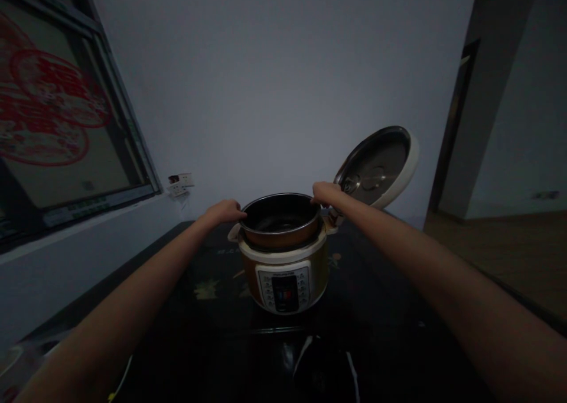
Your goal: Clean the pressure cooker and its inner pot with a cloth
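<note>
In the head view an electric pressure cooker (251, 270) with a white and gold body stands in the middle of a dark table. Its round lid (376, 165) is swung up to the right. The dark inner pot (279, 236), copper-coloured outside, sits partly raised above the cooker's rim. My left hand (225, 211) pinches the pot's left edge between thumb and fingers. At the right edge, my right hand (326, 194) grips the rim in the same way, close to the lid. No contents can be made out in the pot's dark interior.
The dark glossy table (199, 344) reaches back to a pale wall (266, 84). Wall sockets (181, 183) are at the left, beside a window (66, 125) with red decorations. A whitish item (18, 361) lies at the lower left, and a wooden floor (500, 249) shows on the right.
</note>
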Demonstrator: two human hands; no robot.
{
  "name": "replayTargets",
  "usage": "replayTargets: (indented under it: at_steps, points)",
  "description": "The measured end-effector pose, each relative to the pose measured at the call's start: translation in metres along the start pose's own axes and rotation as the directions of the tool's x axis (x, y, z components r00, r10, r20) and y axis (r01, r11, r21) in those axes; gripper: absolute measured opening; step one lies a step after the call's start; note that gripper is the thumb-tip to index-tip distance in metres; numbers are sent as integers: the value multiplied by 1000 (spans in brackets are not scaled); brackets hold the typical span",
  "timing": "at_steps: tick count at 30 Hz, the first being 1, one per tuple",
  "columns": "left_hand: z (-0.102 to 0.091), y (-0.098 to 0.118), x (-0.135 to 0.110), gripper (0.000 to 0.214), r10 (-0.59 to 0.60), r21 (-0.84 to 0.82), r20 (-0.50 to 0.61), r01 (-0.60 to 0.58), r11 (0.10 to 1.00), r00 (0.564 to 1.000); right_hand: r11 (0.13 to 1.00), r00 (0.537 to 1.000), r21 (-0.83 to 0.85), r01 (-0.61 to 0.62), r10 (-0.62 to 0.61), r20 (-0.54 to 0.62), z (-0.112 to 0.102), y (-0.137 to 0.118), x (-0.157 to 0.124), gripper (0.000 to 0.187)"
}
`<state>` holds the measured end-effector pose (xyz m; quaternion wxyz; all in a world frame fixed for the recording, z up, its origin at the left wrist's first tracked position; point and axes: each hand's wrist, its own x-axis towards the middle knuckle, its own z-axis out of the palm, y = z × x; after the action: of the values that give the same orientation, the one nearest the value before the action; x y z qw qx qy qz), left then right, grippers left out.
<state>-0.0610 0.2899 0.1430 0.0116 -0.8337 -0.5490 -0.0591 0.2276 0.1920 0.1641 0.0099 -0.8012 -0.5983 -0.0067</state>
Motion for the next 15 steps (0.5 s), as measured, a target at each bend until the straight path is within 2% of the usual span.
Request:
replayTargets:
  at_steps: [6, 15]
  points:
    - [8, -1, -2, 42, -5, 64, 1, 5, 998, 1000, 1000, 998, -21, -6, 4, -55, 10, 0, 4, 35]
    - [19, 0, -2, 47, -19, 91, -2, 19, 996, 1000, 999, 996, -35, 10, -13, -86, 23, -1, 5, 36]
